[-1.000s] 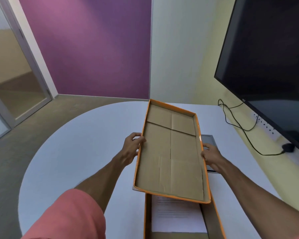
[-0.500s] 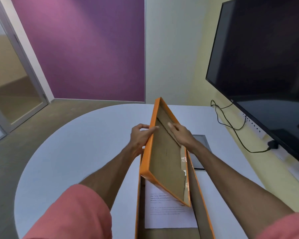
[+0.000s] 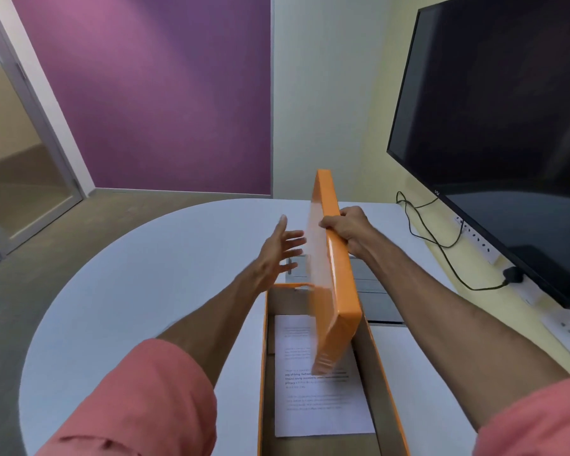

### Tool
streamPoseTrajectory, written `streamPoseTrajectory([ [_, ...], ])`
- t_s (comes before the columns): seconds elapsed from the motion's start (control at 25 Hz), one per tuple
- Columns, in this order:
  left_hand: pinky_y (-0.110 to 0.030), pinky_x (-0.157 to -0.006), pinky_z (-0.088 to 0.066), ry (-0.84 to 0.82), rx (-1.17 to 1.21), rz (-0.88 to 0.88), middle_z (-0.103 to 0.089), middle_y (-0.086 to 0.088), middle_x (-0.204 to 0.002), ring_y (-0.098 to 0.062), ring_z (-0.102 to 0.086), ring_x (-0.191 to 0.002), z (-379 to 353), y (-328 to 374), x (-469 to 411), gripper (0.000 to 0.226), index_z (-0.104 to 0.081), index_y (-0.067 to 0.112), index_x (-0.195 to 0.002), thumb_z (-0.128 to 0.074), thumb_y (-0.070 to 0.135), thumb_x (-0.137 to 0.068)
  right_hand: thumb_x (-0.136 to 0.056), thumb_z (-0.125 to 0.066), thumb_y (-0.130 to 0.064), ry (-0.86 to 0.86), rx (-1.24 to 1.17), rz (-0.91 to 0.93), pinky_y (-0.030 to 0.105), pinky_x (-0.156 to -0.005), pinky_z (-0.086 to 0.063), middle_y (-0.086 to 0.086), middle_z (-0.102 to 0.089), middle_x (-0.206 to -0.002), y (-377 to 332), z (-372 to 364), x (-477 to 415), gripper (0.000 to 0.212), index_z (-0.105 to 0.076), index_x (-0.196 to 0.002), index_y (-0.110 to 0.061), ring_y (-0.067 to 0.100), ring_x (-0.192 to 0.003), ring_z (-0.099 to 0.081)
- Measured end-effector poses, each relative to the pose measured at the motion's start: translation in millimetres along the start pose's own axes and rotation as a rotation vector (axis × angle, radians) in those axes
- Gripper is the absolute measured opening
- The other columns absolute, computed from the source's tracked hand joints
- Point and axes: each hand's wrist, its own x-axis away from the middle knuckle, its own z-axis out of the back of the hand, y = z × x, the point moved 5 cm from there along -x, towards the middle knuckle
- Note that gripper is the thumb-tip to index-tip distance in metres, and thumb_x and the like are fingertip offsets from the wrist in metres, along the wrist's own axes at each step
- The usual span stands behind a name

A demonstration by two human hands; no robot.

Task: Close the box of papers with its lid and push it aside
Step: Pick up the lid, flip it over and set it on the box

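An open orange box (image 3: 263, 373) lies lengthwise on the white table, with printed white papers (image 3: 323, 406) flat inside. Above it the orange lid (image 3: 338, 274) stands almost on edge, motion-blurred, its glossy outer side turned to the right. My right hand (image 3: 351, 230) grips the lid's upper long edge. My left hand (image 3: 278, 250) is just left of the lid with fingers spread, holding nothing; whether its fingertips touch the lid I cannot tell.
A grey panel (image 3: 372, 291) is set into the white round-ended table (image 3: 152, 274) behind the box. A large dark screen (image 3: 494, 136) hangs on the right wall, with a black cable (image 3: 441, 245) and wall sockets below. A glass door (image 3: 10, 179) stands far left.
The lid has turned over from inside-up to nearly on edge with its outer side showing. My left hand has let go of it; my right hand has shifted to the upper edge.
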Motion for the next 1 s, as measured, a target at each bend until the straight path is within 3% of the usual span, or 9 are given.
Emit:
streamPoseTrajectory([
  [0.12, -0.053, -0.115, -0.024, 0.091, -0.049, 0.135, -0.031, -0.007, -0.157, -0.03, -0.03, -0.143, 30, -26, -4, 0.083, -0.036, 0.016, -0.146, -0.016, 0.072, -0.088, -0.077, -0.068, -0.006, -0.014, -0.092, -0.015, 0.046, -0.069, -0.057, 0.013, -0.061, -0.076, -3, 15, 1, 0.013, -0.059, -0.085, -0.005, 0.027, -0.064, -0.06],
  [0.24, -0.056, -0.118, -0.014, 0.125, -0.084, 0.272, -0.014, -0.005, -0.162, -0.032, -0.015, -0.148, 53, -48, 1, 0.093, -0.017, 0.02, -0.153, -0.012, 0.079, -0.082, -0.079, -0.066, -0.006, -0.046, -0.267, -0.02, 0.036, -0.06, -0.057, 0.012, -0.065, -0.079, -3, 25, 1, 0.009, -0.06, -0.085, -0.006, 0.025, -0.066, -0.063],
  [0.48, -0.052, -0.105, -0.037, 0.089, 0.054, 0.315, -0.043, -0.01, -0.147, -0.028, -0.051, -0.119, 67, -48, 7, 0.092, -0.03, 0.016, -0.149, -0.01, 0.078, -0.083, -0.083, -0.062, -0.005, -0.072, -0.494, -0.041, 0.028, -0.047, -0.054, 0.006, -0.066, -0.057, 15, 34, -4, 0.002, -0.06, -0.082, -0.006, 0.017, -0.048, -0.064],
  [0.6, -0.05, -0.103, -0.04, 0.157, 0.011, 0.258, -0.051, -0.007, -0.132, -0.026, -0.053, -0.112, 70, -46, 5, 0.076, -0.038, 0.016, -0.144, -0.016, 0.067, -0.092, -0.083, -0.062, -0.014, 0.057, -0.28, -0.015, 0.02, -0.046, -0.045, 0.005, -0.058, -0.068, 34, 48, -10, 0.009, -0.059, -0.09, -0.009, 0.018, -0.056, -0.055],
  [0.72, -0.048, -0.092, -0.047, 0.236, -0.083, 0.184, -0.059, -0.004, -0.115, -0.025, -0.063, -0.1, 72, -49, 5, 0.047, -0.056, 0.016, -0.115, -0.033, 0.053, -0.097, -0.084, -0.055, -0.018, 0.087, -0.061, -0.004, 0.023, -0.052, -0.036, 0.004, -0.048, -0.065, 56, 57, -10, 0.012, -0.053, -0.073, -0.015, 0.02, -0.056, -0.042],
  [0.8, -0.041, -0.078, -0.054, 0.288, -0.101, 0.141, -0.067, -0.012, -0.107, -0.023, -0.066, -0.085, 73, -55, 4, 0.045, -0.061, 0.007, -0.108, -0.039, 0.045, -0.098, -0.089, -0.051, -0.02, 0.057, 0.0, -0.019, 0.025, -0.055, -0.038, 0.004, -0.057, -0.083, 76, 59, -9, 0.012, -0.062, -0.093, -0.022, 0.021, -0.066, -0.048],
  [0.88, -0.035, -0.064, -0.055, 0.292, -0.098, 0.132, -0.067, -0.017, -0.099, -0.023, -0.067, -0.076, 69, -64, 5, 0.048, -0.061, -0.001, -0.113, -0.039, 0.039, -0.099, -0.095, -0.051, -0.025, 0.018, 0.049, -0.061, 0.028, -0.066, -0.047, 0.007, -0.056, -0.122, 101, 59, -7, 0.047, -0.044, -0.141, -0.017, 0.021, -0.087, -0.056],
  [0.92, -0.032, -0.059, -0.055, 0.274, -0.091, 0.135, -0.067, -0.019, -0.097, -0.023, -0.068, -0.073, 67, -70, 6, 0.048, -0.061, -0.002, -0.112, -0.037, 0.037, -0.1, -0.096, -0.053, -0.028, -0.003, 0.047, -0.081, 0.03, -0.071, -0.05, 0.008, -0.052, -0.133, 113, 59, -5, 0.056, -0.034, -0.147, -0.017, 0.02, -0.091, -0.058],
  [1.0, -0.031, -0.06, -0.057, 0.226, -0.1, 0.141, -0.066, -0.028, -0.104, -0.026, -0.071, -0.076, 62, -84, 8, 0.05, -0.061, -0.003, -0.112, -0.031, 0.036, -0.101, -0.094, -0.057, -0.031, -0.044, 0.012, -0.087, 0.03, -0.07, -0.054, 0.008, -0.057, -0.133, 133, 55, 0, 0.056, -0.039, -0.145, -0.02, 0.017, -0.089, -0.064],
])
